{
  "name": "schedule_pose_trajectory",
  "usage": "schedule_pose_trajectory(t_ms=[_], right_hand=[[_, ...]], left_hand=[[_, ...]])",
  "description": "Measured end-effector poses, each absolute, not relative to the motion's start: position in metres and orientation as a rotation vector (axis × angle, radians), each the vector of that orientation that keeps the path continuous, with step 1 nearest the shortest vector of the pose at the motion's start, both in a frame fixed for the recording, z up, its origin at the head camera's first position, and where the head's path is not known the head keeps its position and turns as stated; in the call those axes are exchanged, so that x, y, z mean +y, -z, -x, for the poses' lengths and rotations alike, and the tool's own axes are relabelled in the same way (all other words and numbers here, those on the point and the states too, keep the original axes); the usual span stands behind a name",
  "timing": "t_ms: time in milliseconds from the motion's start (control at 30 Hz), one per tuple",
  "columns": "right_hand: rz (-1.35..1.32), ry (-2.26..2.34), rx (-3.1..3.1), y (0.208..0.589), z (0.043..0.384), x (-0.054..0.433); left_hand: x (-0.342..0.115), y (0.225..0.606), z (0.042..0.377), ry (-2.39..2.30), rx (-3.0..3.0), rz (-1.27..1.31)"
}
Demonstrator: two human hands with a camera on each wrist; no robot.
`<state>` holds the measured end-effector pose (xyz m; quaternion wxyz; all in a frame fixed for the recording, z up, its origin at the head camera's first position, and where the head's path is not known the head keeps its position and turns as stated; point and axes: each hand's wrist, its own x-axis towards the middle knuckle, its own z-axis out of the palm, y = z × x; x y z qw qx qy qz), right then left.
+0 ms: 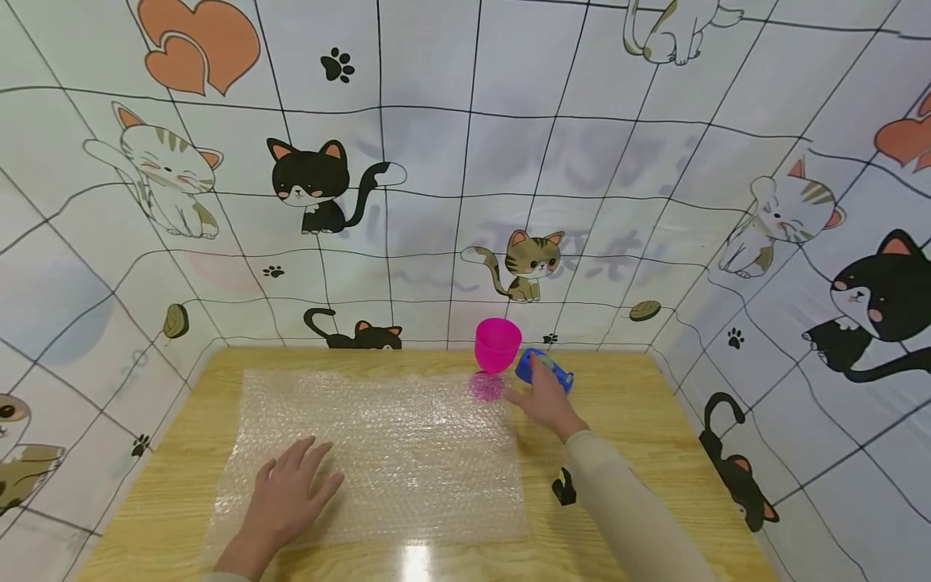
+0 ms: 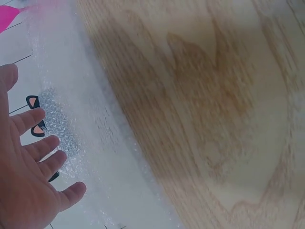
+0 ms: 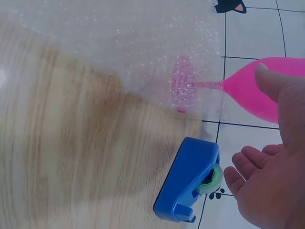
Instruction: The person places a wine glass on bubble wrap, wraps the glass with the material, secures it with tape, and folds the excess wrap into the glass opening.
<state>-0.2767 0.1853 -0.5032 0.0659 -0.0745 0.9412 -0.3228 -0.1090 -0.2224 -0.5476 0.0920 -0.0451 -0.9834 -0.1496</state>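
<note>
A sheet of bubble wrap [image 1: 378, 453] lies over the wooden table. At its far right corner stands a pink goblet [image 1: 498, 343]; its foot shows through the wrap, and the bowl [image 3: 257, 88] rises clear of it. My left hand [image 1: 287, 493] is over the wrap's near left part, fingers spread, holding nothing. My right hand [image 1: 547, 400] is beside a blue tape dispenser [image 3: 186, 179] with a pale green tape roll [image 3: 212, 180]. The right wrist view shows its thumb [image 3: 271, 83] in front of the goblet and its loosely bent fingers beside the roll, with a gap between.
The wooden table [image 1: 611, 485] ends at walls [image 1: 422, 226] covered in cloth with a grid and cartoon cats. A small black shape [image 1: 563, 487] shows on the table next to the right sleeve [image 1: 633, 509].
</note>
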Motion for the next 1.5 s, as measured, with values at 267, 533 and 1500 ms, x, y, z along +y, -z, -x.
schedule_pose_trajectory(t_ms=[267,533,1500], right_hand=[[0.159,1.284,2.762,0.499,0.291,0.172],[0.157,1.642,2.657,0.497,0.299,0.150],[-0.134,1.755,2.572,0.493,0.310,0.136]], left_hand=[[-0.220,0.548,0.108,0.446,-2.893,0.142],[-0.221,0.551,0.108,0.434,-2.902,0.120],[-0.255,0.560,0.106,0.516,-3.035,0.034]])
